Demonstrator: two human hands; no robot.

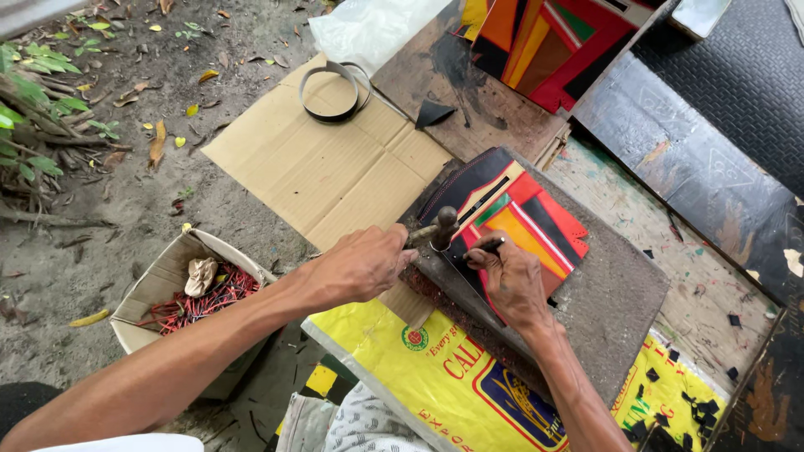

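My left hand (362,264) grips the wooden handle of a hammer (439,228), whose dark head rests just above a thin metal punch (487,246). My right hand (509,280) pinches that punch upright on a stack of colourful flat pieces (521,213) in red, orange, green and black. The stack lies on a grey stone slab (607,293), partly over a dark wooden strip along the slab's near edge.
A flattened cardboard sheet (331,172) with a dark band loop (335,92) lies beyond. A cardboard box (159,289) of red scraps sits left on the dirt. More colourful pieces (548,42) are stacked at top. A yellow printed sack (452,381) lies below.
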